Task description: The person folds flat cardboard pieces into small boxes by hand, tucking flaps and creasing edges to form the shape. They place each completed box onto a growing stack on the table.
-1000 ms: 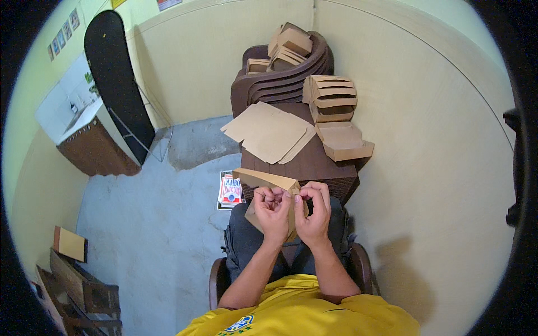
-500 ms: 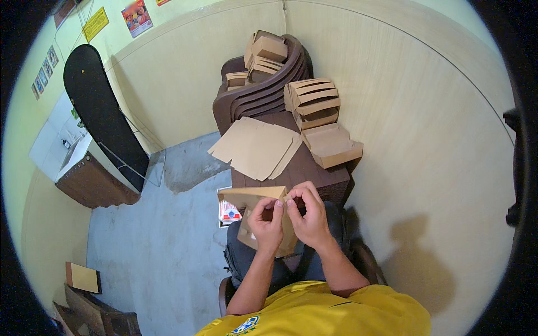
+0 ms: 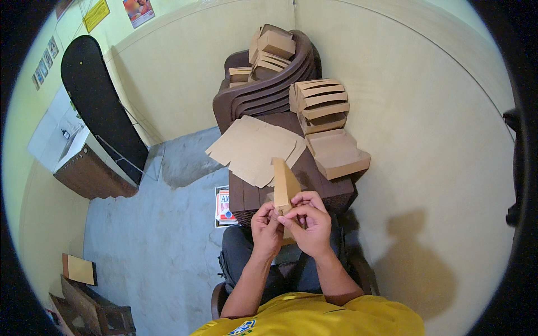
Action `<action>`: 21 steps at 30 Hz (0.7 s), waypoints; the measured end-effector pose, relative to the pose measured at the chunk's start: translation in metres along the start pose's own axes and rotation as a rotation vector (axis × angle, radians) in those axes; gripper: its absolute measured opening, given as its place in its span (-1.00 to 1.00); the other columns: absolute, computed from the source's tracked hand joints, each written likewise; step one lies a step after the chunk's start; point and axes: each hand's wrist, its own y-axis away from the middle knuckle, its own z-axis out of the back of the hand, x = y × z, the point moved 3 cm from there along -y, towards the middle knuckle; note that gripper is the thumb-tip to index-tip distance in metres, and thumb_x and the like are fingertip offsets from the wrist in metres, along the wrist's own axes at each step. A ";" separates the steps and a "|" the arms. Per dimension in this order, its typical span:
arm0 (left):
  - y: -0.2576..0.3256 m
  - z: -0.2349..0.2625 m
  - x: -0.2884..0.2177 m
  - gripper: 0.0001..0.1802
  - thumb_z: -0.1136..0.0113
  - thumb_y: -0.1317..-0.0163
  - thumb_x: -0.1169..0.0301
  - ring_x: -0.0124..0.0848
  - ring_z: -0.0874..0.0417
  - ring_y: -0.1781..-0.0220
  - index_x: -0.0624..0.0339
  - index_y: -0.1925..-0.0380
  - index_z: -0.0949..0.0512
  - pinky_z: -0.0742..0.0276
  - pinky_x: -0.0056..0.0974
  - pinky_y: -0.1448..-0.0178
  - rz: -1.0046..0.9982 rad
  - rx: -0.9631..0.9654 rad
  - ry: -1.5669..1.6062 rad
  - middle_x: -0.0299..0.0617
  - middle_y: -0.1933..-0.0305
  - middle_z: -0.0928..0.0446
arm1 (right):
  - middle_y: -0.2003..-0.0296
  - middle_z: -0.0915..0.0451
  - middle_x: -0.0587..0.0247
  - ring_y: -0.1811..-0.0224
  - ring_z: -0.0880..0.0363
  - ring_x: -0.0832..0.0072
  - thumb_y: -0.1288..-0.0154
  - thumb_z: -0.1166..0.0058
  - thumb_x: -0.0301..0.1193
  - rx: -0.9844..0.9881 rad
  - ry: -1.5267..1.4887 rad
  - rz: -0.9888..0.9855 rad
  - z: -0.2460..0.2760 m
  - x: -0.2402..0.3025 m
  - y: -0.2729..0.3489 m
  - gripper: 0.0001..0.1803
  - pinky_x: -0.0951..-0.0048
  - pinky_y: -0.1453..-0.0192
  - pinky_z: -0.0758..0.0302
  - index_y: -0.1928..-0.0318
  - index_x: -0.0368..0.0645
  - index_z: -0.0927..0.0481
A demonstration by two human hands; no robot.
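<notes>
Looking down into a room corner with pale yellow walls and a grey concrete floor (image 3: 140, 252). Far left: a dark rounded board (image 3: 98, 106) leans against the wall, with a brown cabinet (image 3: 92, 176) below it. Lower left: a small cardboard piece (image 3: 78, 270) on the floor. A printed red, white and blue packet (image 3: 223, 206) lies on the floor just beside the surface. Centre: a dark brown surface (image 3: 325, 190) carries a loose pile of flat cardboard sheets (image 3: 252, 148). Behind it, stacked brown plastic chairs (image 3: 269, 92) hold folded boxes (image 3: 274, 47). To the right on the surface: a stack of nested box shells (image 3: 319, 103) and one open box (image 3: 339, 154).

Cardboard blank (image 3: 286, 187): tan, partly folded, standing upright and narrow, held above the lap at the near edge of the surface. Left hand (image 3: 266, 229) and right hand (image 3: 311, 224) meet at its lower end; each grip is pinched together on the blank.
</notes>
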 end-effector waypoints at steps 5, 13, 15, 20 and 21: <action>-0.005 0.002 -0.007 -0.78 -0.28 -0.52 0.54 -0.40 -0.76 -0.04 0.35 -0.10 -0.60 -0.68 -0.30 -0.15 -0.002 0.032 -0.111 -0.16 -0.04 -0.70 | -0.06 -0.50 0.16 -0.10 -0.52 0.48 -0.19 -0.53 -0.62 0.070 -0.113 0.067 0.004 -0.014 -0.007 -0.72 0.43 -0.18 -0.51 0.23 -0.23 -0.61; -0.003 -0.015 -0.026 -0.84 -0.29 -0.44 0.61 -0.37 -0.63 -0.15 0.42 0.03 -0.71 -0.50 -0.28 -0.32 -0.005 0.162 -0.231 -0.13 -0.01 -0.63 | -0.03 -0.50 0.20 -0.13 -0.49 0.48 -0.16 -0.54 -0.59 0.106 -0.374 -0.204 0.009 -0.039 -0.012 -0.51 0.41 -0.24 -0.48 -0.02 -0.18 -0.51; -0.005 -0.019 -0.034 -0.84 -0.30 -0.42 0.61 -0.36 -0.64 -0.14 0.45 0.06 -0.72 -0.50 -0.28 -0.30 -0.135 0.213 -0.400 -0.12 -0.02 -0.64 | -0.03 -0.49 0.20 -0.12 -0.50 0.48 -0.16 -0.52 -0.61 0.126 -0.317 -0.186 0.010 -0.042 -0.013 -0.51 0.41 -0.22 -0.49 -0.03 -0.19 -0.52; 0.000 -0.022 -0.033 -0.80 -0.38 -0.47 0.52 -0.39 -0.69 -0.08 0.43 0.01 -0.76 -0.57 -0.29 -0.23 -0.086 0.097 -0.691 -0.09 -0.03 -0.71 | -0.08 -0.50 0.15 -0.15 -0.54 0.41 -0.13 -0.49 -0.65 0.120 -0.165 -0.076 0.010 -0.045 -0.014 -0.47 0.39 -0.25 -0.51 -0.08 -0.19 -0.54; 0.002 -0.022 -0.033 -0.80 -0.38 -0.47 0.51 -0.40 -0.70 -0.07 0.42 0.01 -0.76 -0.58 -0.30 -0.22 -0.069 0.079 -0.701 -0.09 -0.02 -0.73 | -0.09 -0.50 0.14 -0.19 -0.54 0.39 -0.11 -0.48 -0.67 0.135 -0.141 -0.050 0.011 -0.044 -0.014 -0.46 0.38 -0.29 -0.50 -0.10 -0.20 -0.54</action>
